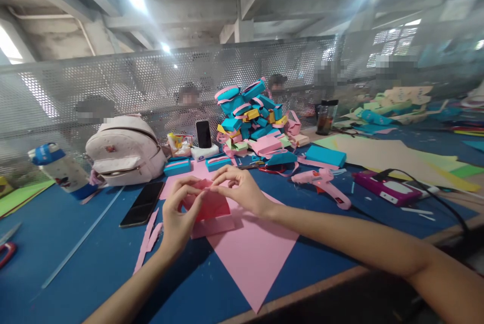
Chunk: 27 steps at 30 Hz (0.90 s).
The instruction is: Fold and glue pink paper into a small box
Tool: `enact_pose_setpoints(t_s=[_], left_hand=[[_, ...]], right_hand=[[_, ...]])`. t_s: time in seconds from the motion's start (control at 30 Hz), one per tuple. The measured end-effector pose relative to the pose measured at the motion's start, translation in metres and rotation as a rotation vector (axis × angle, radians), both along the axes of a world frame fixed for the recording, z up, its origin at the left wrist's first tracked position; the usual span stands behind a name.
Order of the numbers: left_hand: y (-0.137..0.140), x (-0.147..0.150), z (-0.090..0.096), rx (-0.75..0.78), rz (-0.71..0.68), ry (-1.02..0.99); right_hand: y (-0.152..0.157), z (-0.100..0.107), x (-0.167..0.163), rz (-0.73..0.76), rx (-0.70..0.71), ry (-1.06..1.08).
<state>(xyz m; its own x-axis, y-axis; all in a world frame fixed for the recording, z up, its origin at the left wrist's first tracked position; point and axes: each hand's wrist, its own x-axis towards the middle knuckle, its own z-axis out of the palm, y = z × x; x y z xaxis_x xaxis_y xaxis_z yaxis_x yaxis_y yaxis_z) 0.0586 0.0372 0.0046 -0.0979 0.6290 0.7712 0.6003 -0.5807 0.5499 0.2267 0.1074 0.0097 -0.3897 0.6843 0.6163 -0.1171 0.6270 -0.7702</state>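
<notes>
Both hands meet at a folded pink paper box [214, 225] that stands over a flat sheet of pink paper [257, 258]. My left hand [179, 210] grips the box's left and upper edge between thumb and fingers. From the right, my right hand [242, 190] pinches the far top edge, its fingertips close to the left thumb. The inside of the box shows a deeper pink. Torn pink paper strips [149, 238] lie left of my left hand. A pink glue gun [321, 183] rests to the right of my right hand.
A black phone [142, 204], a pale backpack [124, 155] and a bottle [62, 170] stand left. Behind the hands rises a heap of blue, pink and yellow paper boxes [260, 122]. Scissors [7, 248] lie far left. A purple power strip [387, 188] with a cable sits right.
</notes>
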Motion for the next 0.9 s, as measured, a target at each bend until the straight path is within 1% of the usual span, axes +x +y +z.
enact_pose_setpoints(t_s=[0.23, 0.37, 0.47, 0.63, 0.8, 0.9], left_hand=[[0.000, 0.002, 0.000, 0.007, -0.008, 0.019], [0.004, -0.003, 0.000, 0.020, 0.037, -0.057], [0.007, -0.006, -0.002, 0.002, 0.029, -0.097], [0.004, -0.003, 0.001, 0.010, 0.022, -0.032], [0.001, 0.000, 0.005, 0.012, -0.023, -0.148], [0.000, -0.002, 0.007, -0.017, -0.024, -0.107]], right_hand=[[-0.004, 0.003, 0.001, 0.011, 0.120, -0.056], [0.004, -0.002, 0.002, -0.034, 0.150, -0.065], [0.010, -0.004, 0.002, -0.064, 0.157, -0.068], [0.010, 0.000, 0.004, -0.066, 0.173, -0.093], [0.009, 0.002, 0.005, -0.002, 0.129, -0.083], [0.009, 0.002, 0.005, 0.019, 0.124, -0.076]])
